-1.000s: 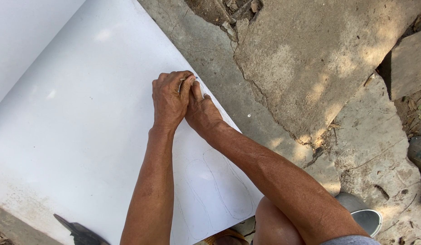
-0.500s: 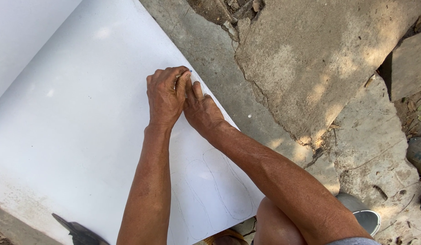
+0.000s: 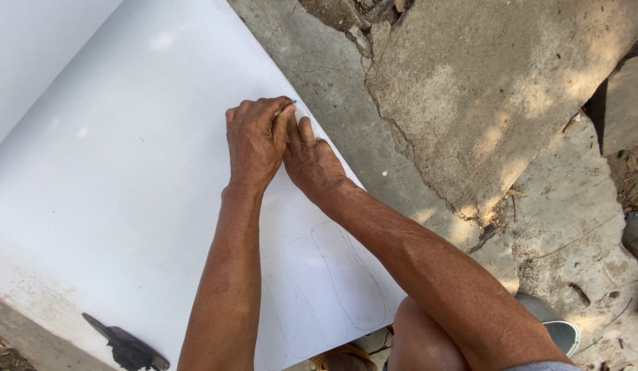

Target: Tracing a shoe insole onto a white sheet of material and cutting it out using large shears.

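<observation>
So you had both hands bunched together right at the far edge of that big white sheet (image 3: 127, 206), the edge that ran alongside the cracked concrete floor (image 3: 484, 103). Your left hand (image 3: 254, 141) was curled over, fingers folded down onto the sheet, with the thumb tucked against something small and thin that poked out past the fingertips toward the sheet's edge, maybe a pencil or a blade tip (image 3: 289, 104); too small for me to call. Your right hand (image 3: 312, 161) sat just beside it, touching it, index finger stretched out flat along the sheet and pressing near the same spot. I couldn't tell whether the right hand actually gripped anything or was just steadying.

The sheet's long axis ran diagonally away from you, and the hands sat out at its far edge, so both arms were reaching well forward over it. The left hand was the one right on the little tool.

Closer to you on the sheet there were faint traced outlines (image 3: 333, 275), long rounded shapes side by side, between your two forearms. A dark tool (image 3: 127, 347) lay at the sheet's near edge, well apart from the hands.
</observation>
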